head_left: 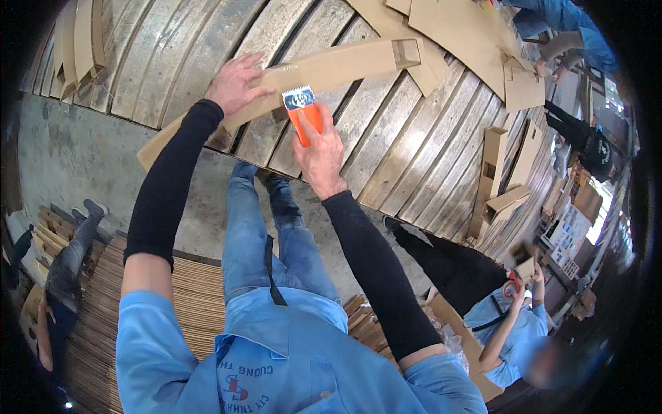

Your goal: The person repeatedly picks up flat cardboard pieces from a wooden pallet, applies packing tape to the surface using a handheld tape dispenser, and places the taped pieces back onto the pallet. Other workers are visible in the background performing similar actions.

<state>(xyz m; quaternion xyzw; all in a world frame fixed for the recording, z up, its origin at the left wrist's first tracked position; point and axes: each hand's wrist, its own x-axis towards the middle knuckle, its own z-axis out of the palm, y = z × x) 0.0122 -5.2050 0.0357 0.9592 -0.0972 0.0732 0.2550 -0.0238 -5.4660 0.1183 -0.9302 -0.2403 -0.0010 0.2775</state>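
Note:
A long, narrow cardboard box (338,67) lies slantwise across the slatted wooden table, its near left end jutting past the table edge. My left hand (236,84) rests on the box with its fingers spread, pressing on the top. In my right hand (320,148) is an orange tape dispenser (303,114) with a toothed metal edge. That edge is against or just above the near side of the box, right of my left hand; I cannot tell whether they touch. A shiny strip that looks like clear tape shows on the box between my hands.
Flat cardboard sheets (462,34) lie at the far right of the table (407,159). More narrow boxes (491,165) stand to the right, and folded cardboard (79,41) is at far left. Stacked cardboard (196,297) sits behind me. A co-worker (507,317) is at right, others further off.

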